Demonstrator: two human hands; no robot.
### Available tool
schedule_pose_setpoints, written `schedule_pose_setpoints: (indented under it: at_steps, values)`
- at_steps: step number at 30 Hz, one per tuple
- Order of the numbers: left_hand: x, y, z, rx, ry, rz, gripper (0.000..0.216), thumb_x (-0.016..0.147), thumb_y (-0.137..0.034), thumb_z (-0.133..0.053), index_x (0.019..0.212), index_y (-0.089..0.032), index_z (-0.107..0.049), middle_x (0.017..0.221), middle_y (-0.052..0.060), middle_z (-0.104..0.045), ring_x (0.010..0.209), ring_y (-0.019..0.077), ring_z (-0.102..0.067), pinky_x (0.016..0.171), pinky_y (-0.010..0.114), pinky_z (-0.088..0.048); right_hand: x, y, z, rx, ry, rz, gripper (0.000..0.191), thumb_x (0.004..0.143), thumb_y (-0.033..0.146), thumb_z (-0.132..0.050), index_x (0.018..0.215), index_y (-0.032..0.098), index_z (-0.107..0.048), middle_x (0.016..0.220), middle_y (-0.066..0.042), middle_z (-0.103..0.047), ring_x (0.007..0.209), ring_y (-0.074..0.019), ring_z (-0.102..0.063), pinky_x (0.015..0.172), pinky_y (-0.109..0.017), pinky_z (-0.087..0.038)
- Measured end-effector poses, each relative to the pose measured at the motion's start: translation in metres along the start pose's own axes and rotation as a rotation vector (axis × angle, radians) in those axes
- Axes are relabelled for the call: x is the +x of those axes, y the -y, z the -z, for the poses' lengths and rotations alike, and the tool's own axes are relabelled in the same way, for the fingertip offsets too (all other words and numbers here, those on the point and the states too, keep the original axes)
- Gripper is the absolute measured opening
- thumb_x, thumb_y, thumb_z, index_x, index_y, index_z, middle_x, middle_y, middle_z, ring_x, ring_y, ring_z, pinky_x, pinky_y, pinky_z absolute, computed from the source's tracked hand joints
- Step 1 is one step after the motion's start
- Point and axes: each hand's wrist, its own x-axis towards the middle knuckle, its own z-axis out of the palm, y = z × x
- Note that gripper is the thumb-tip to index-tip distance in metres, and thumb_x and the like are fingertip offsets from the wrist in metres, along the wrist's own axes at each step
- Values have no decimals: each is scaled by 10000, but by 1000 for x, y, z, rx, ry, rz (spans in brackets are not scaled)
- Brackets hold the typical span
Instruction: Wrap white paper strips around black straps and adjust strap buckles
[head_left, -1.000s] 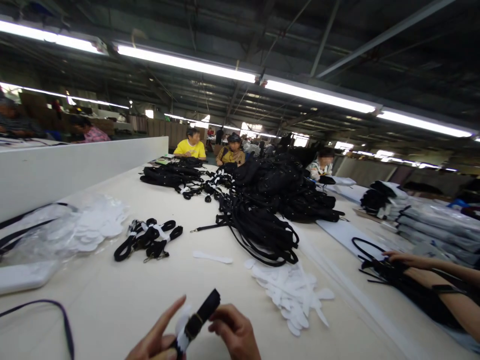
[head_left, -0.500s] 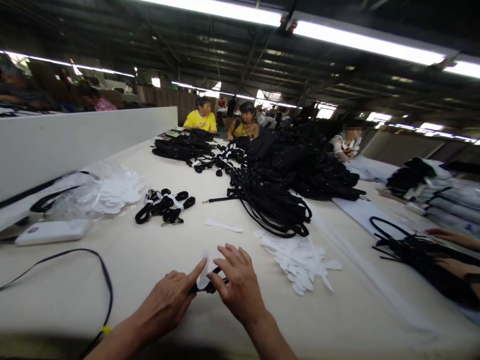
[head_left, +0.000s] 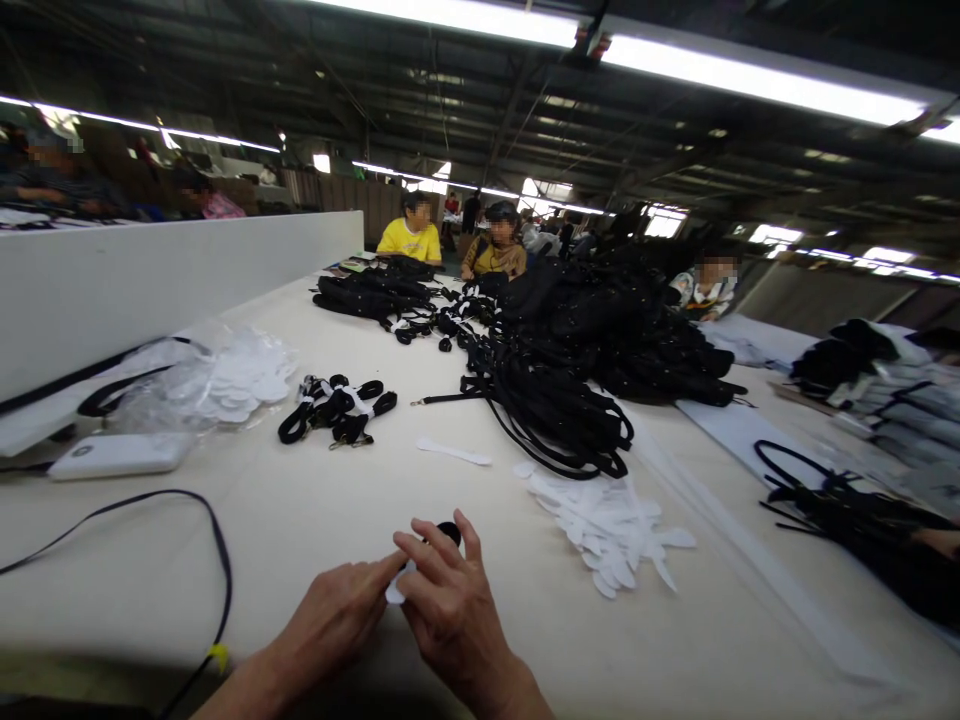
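A long pale bench (head_left: 315, 520) fills the view, running away toward seated people at its far end. The biggest heap on it is a mound of black bags (head_left: 600, 330), well beyond the hands. Spilling from the near side of that mound is a tangle of black straps (head_left: 555, 420). To the left, beside a white partition (head_left: 150, 290), lies a clear plastic bag of white pieces (head_left: 217, 380), with a white flat box (head_left: 120, 455) just in front of it. A thin dark cord (head_left: 187, 510) loops across the near left of the bench. Near the middle lies a small bundle of tied straps (head_left: 334, 412), and right of centre a scatter of white paper slips (head_left: 607, 525), with one single slip (head_left: 454, 452) lying apart from them.

Close to the near edge, the left hand (head_left: 337, 615) and right hand (head_left: 450, 610) meet over a small rolled black strap (head_left: 448, 532) and a white slip (head_left: 397, 588) wrapped about it. The left hand pinches the white slip with its forefinger stretched out. The right hand curls over the strap, fingers closed on it, so most of the strap is hidden. Both rest low, just above the bench.
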Motion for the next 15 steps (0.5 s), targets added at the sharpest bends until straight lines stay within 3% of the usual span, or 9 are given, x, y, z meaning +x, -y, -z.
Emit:
schedule_pose_setpoints:
  at_steps: [3, 5, 7, 12, 15]
  values:
    - [1, -2, 2, -127, 21, 72, 521, 927, -207, -401, 1429, -316, -484, 1098, 83, -754, 948, 283, -699, 823, 367, -481, -6, 2, 2, -35, 15, 104, 186, 870, 83, -471, 879, 216, -601, 1332, -17, -662, 1331, -188, -517, 1257, -491, -3]
    - [2, -4, 6, -253, 37, 131, 497, 943, -270, -424, 1434, -329, -469, 1179, 65, -736, 996, 270, -690, 877, 360, -463, -12, 1, 5, -43, 27, 139, 226, 867, 73, -443, 923, 212, -611, 1310, -22, -676, 1314, -174, -529, 1267, -486, 15]
    - [3, -6, 9, -397, 75, 187, 509, 934, -319, -463, 1442, -300, -457, 1132, 56, -747, 986, 261, -681, 891, 357, -449, -19, 0, 6, -48, 25, 173, 250, 870, 83, -434, 974, 205, -625, 1289, -25, -690, 1300, -174, -541, 1273, -492, 9]
    - [13, -7, 13, -893, 205, 248, 446, 850, -432, -567, 1235, -214, -619, 811, 1, -709, 768, 207, -627, 716, 300, -454, -34, -13, 1, -125, -114, 206, 205, 933, 163, -495, 1037, 224, -661, 1256, -6, -708, 1281, -167, -560, 1279, -454, -89]
    - [22, 0, 22, -963, 170, 285, 488, 767, -485, -613, 1148, -181, -647, 736, -1, -675, 713, 189, -590, 678, 291, -442, -51, -34, -5, -228, -202, 185, 186, 928, 182, -555, 1072, 228, -663, 1224, -22, -723, 1221, -158, -609, 1241, -392, -234]
